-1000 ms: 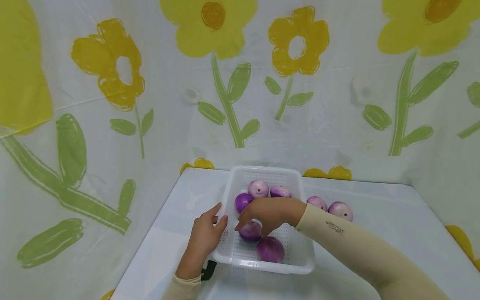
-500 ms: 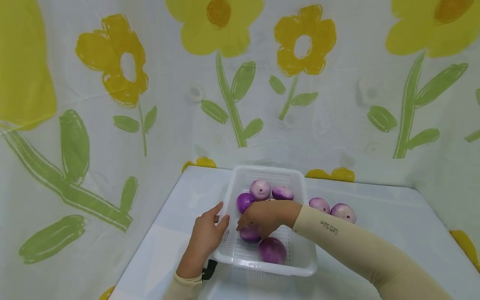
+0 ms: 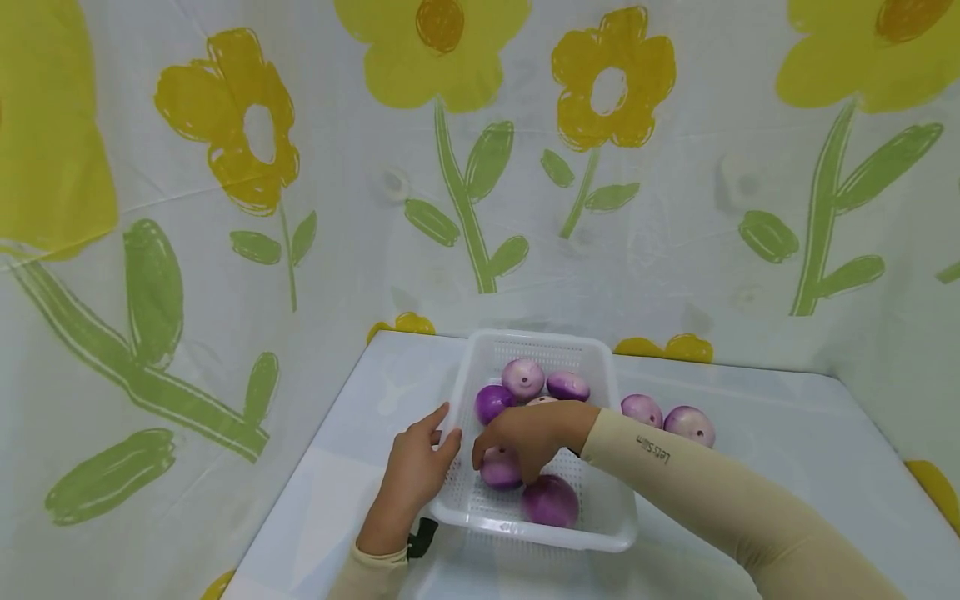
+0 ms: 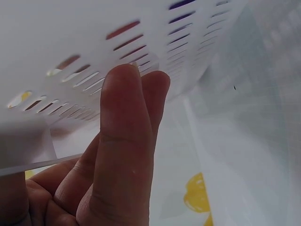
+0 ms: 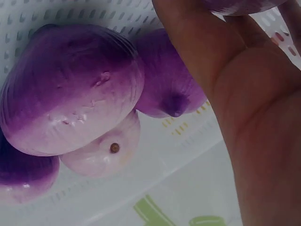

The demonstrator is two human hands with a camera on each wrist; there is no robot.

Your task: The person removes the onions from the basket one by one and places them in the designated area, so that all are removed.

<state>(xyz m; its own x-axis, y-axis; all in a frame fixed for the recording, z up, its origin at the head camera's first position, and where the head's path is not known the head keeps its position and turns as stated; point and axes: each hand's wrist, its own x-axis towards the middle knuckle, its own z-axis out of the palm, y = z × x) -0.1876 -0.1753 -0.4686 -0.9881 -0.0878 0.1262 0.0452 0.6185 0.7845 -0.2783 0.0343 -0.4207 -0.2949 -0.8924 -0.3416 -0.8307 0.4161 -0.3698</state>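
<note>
A white perforated basket (image 3: 600,517) holds several purple-and-white onions. Inside it, my right hand (image 3: 536,429) curls its fingers and thumb round one onion (image 3: 501,471); another onion (image 3: 551,502) lies just beside the thumb, nearer the front rim. In the right wrist view the palm (image 5: 263,89) faces the held onion (image 5: 244,5) at the top edge. My left hand (image 3: 412,467) is at the basket's left side, thumb and fingers at the rim. The left wrist view shows its fingers (image 4: 124,141) against the slotted wall (image 4: 141,28), with the rim passing between thumb and fingers.
Two more onions (image 3: 641,410) (image 3: 690,425) lie on the white table (image 3: 795,442) just right of the basket, close behind the right sleeve. A flower-printed cloth (image 3: 645,250) stands behind the table and at its sides.
My right hand has lowered over the onion and its fingers have closed round it. The left hand stays at the basket's side. The whole head view has shifted slightly.
</note>
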